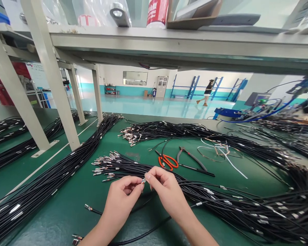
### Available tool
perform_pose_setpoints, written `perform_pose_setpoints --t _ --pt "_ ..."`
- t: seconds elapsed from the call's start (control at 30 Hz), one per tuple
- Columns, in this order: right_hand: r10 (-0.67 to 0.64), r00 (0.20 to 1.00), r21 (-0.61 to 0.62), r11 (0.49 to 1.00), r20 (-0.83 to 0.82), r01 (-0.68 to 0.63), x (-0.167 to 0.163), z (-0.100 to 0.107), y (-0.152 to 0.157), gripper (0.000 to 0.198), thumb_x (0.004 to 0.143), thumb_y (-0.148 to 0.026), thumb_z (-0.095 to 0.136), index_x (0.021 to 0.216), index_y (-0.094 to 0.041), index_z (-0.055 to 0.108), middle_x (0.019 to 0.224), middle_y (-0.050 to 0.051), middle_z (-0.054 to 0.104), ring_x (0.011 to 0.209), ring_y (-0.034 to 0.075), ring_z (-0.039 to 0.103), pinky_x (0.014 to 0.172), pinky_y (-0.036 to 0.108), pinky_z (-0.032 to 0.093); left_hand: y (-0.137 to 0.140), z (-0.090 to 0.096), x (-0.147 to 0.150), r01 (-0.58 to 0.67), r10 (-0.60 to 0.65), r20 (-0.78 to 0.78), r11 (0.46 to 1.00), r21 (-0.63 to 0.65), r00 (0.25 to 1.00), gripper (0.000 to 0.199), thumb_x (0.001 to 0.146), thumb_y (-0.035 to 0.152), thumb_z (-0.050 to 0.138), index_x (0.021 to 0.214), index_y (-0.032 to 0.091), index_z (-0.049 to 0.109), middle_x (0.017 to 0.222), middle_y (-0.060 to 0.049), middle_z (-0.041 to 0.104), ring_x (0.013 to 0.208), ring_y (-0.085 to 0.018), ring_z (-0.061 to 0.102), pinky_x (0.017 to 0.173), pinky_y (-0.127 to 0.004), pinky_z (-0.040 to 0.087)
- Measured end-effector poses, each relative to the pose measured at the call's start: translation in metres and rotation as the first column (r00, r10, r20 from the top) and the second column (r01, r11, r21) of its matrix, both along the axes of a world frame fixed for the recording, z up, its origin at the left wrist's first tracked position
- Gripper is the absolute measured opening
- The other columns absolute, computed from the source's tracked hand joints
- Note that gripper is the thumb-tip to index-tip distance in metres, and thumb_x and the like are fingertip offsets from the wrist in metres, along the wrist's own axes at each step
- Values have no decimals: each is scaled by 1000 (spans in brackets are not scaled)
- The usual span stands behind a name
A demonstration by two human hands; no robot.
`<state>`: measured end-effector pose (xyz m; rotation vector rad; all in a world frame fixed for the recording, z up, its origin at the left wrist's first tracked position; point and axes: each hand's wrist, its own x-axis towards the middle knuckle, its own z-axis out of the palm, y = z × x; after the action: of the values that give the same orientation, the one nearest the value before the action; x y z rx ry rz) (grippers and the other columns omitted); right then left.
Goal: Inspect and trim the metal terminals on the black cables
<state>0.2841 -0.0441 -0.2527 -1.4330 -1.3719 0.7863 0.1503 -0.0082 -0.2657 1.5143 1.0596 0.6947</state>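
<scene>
Just above the green tabletop [92, 191], my left hand [124, 194] and my right hand [164, 188] meet, fingertips pinched on a small metal cable connector [143, 180]. My fingers cover part of it, and I cannot make out where its cable runs. Behind my hands lies a bundle of black cables [133, 166] with metal connectors at its left end. Left of my left wrist, a single cable end [88, 207] rests on the table. Another connector end [77, 238] sits at the lower edge, beside my left forearm.
Orange-handled scissors [169, 162], grey-handled pliers [195, 159] and a white strip [234, 164] lie behind the bundle. More black cables [74, 160] stretch along the left. A shelf beam [169, 46] crosses overhead on metal legs [53, 82]. A person [207, 90] walks in the background.
</scene>
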Motion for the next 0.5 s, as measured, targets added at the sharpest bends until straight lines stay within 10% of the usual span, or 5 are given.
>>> perform_pose_setpoints --t 0.5 --pt "87 996 76 993 14 -88 -5 2 -2 24 83 -30 46 70 -10 53 70 2 54 67 8 47 65 19 37 3 1 -2 289 -151 377 893 -345 914 53 67 56 48 82 6 37 65 0 32 48 8 24 42 -6 13"
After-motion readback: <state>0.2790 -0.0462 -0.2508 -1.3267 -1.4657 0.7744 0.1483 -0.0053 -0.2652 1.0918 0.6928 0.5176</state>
